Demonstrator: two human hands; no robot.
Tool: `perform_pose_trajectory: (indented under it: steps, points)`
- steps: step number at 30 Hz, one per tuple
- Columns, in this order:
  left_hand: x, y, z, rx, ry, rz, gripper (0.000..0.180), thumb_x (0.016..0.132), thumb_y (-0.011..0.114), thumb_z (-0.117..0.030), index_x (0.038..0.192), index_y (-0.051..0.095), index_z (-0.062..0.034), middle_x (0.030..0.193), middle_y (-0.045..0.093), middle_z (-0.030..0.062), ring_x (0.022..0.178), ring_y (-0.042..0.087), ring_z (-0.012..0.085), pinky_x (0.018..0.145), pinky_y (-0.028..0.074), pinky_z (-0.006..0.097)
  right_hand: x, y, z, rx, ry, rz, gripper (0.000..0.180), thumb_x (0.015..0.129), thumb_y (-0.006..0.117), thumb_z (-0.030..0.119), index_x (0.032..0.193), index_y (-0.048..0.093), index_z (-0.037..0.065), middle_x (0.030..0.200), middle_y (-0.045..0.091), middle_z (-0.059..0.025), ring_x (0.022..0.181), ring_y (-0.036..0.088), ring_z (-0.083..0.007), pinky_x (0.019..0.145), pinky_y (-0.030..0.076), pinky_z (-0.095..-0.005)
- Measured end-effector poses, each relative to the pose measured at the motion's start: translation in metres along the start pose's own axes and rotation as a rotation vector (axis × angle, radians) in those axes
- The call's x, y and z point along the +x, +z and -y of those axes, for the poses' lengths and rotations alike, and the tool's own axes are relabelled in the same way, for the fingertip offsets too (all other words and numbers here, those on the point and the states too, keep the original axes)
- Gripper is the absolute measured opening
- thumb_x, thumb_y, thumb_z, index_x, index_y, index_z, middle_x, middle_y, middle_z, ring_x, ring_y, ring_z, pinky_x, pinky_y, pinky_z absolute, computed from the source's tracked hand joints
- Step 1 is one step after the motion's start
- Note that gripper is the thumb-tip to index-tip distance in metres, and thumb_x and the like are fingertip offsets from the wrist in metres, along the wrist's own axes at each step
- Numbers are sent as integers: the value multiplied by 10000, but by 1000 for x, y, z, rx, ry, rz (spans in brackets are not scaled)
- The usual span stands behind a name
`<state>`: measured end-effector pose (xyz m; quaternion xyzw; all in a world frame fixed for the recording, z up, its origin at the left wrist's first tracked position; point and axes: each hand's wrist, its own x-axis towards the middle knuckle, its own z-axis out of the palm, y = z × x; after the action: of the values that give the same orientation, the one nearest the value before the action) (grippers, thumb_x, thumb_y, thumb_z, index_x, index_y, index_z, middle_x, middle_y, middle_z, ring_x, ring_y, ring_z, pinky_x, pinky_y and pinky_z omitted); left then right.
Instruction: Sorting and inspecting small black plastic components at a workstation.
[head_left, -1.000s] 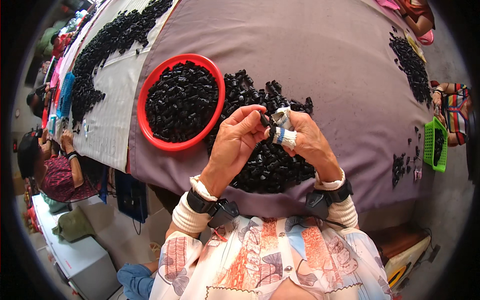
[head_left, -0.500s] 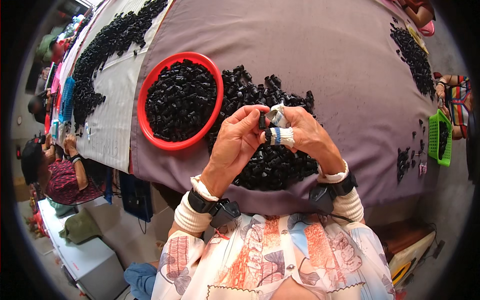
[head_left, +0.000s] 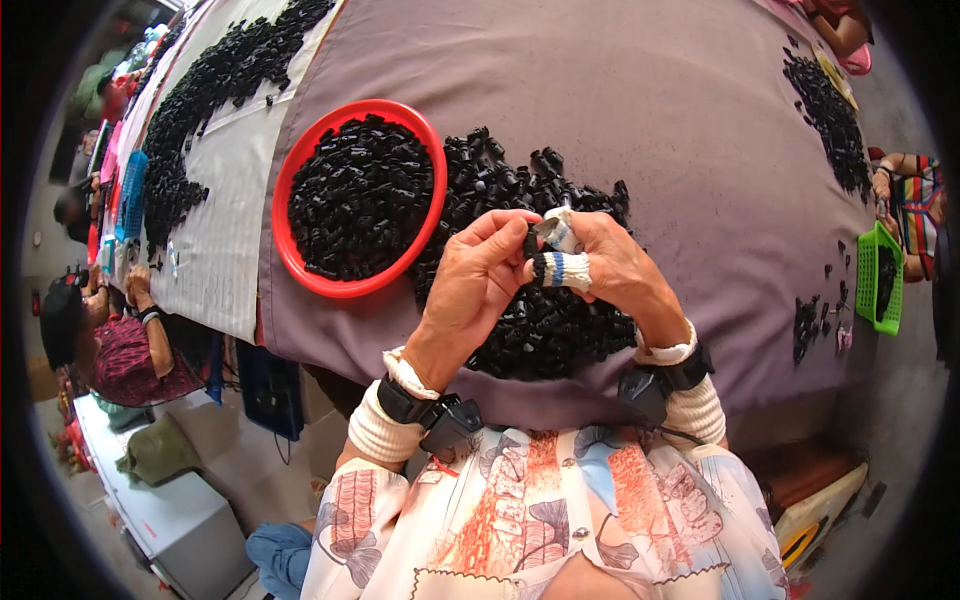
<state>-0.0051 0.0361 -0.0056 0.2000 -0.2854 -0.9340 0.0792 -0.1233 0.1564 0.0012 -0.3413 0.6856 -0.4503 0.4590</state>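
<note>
I am pinching a small black plastic piece (head_left: 530,243) between the thumb and forefinger of my left hand (head_left: 478,285), grip pressed tight on it, just above the loose heap of black pieces (head_left: 545,310) on the purple-covered worktop (head_left: 650,110). My right hand (head_left: 615,270) is meeting it from the other side, its cloth-wrapped fingertips (head_left: 562,270) closing against the same piece.

The round red bowl (head_left: 300,270) is sitting just to the left of my hands, touching the heap's edge and filled almost level with more black pieces. A green basket (head_left: 868,272) is resting near the right edge of the worktop, with dark pieces inside. A blue basket (head_left: 132,195) is lying far left, beside a long band of black pieces (head_left: 200,110) on a white cloth (head_left: 225,210).

The near edge of the worktop is running just below my wrists. Bare purple cloth is lying open beyond the heap, towards the far side, with another scatter of pieces (head_left: 825,110) at the upper right.
</note>
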Motion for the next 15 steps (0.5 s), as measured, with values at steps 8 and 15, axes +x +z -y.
perform_pose_trajectory:
  steps: [8, 15]
  points:
    - [0, -5, 4, 51, 1, 49, 169, 860, 540, -56, 1016, 557, 7, 891, 599, 64, 787, 590, 117, 715, 499, 255, -4, -1, 7, 55, 4, -108, 286, 674, 710, 234, 798, 545, 36, 591, 503, 4, 446, 461, -63, 386, 369, -218]
    - [-1, -5, 2, 91, 15, -6, 174, 823, 587, -53, 992, 583, -12, 845, 611, 39, 751, 585, 86, 646, 468, 200, -2, 7, 3, 158, -33, -141, 245, 674, 721, 168, 801, 549, 48, 600, 497, 30, 460, 453, -40, 390, 355, -189]
